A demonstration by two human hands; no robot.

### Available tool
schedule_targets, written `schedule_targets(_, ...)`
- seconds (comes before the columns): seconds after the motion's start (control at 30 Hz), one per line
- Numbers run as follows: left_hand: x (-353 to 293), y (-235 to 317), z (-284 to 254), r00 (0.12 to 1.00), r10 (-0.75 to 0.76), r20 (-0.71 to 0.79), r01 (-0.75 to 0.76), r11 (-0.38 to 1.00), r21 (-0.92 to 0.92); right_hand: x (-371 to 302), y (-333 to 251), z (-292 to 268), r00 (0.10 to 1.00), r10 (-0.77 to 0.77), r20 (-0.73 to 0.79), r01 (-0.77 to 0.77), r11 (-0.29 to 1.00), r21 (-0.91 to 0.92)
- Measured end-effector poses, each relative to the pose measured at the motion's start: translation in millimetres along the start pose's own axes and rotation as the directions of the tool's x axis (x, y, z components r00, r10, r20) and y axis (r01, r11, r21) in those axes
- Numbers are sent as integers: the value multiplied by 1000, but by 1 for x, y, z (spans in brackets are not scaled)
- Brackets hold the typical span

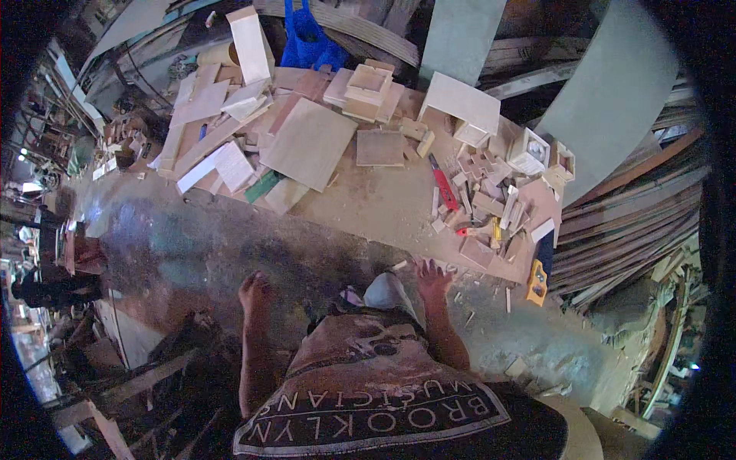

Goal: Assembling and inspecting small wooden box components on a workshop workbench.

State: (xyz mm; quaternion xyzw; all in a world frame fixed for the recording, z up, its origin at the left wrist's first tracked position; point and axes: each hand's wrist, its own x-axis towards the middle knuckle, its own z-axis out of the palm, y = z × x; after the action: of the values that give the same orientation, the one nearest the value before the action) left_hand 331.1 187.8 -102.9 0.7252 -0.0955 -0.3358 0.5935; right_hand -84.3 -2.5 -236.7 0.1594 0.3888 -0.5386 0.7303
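Observation:
My right hand [432, 279] is open at the front edge of the wooden worktable [376, 203], fingers spread and nothing in them. Left of my body, my left hand [254, 290] hangs in the air, apart from the table, its fingers loosely bent and no object visible in it. Beyond the right hand lie a red-handled tool [443, 188], a yellow-and-red tool [496, 230] and a pile of small wood offcuts [486, 203]. A handsaw with a yellow handle [537, 283] rests at the table's right corner.
Flat wooden panels [310, 143] cover the table's left half. Small wooden boxes [369, 90] stand at the back, with another open box [529, 151] at the right. A blue bag [308, 42] is behind the table. Stacked boards [636, 222] lie to the right; wood scraps litter the floor.

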Motion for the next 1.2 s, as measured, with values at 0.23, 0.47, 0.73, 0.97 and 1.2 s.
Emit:
schedule_targets(0.23,15,44,85,934,-137,329,159,987,-38,-7,0,30,985,-171,-18,169,939,299)
schedule_targets(0.47,32,89,129,956,-73,283,50,995,89,-37,10,58,975,-224,-6,208,895,394)
schedule_targets(0.73,71,81,130,914,-160,373,150,987,56,-16,13,16,956,-243,-164,288,881,375)
schedule_targets(0.97,123,113,75,907,-128,400,95,990,102,32,74,33,896,-68,-439,194,949,249)
schedule_targets(1.2,190,144,7,888,-89,451,25,989,146,52,122,-161,591,-168,789,-96,956,276)
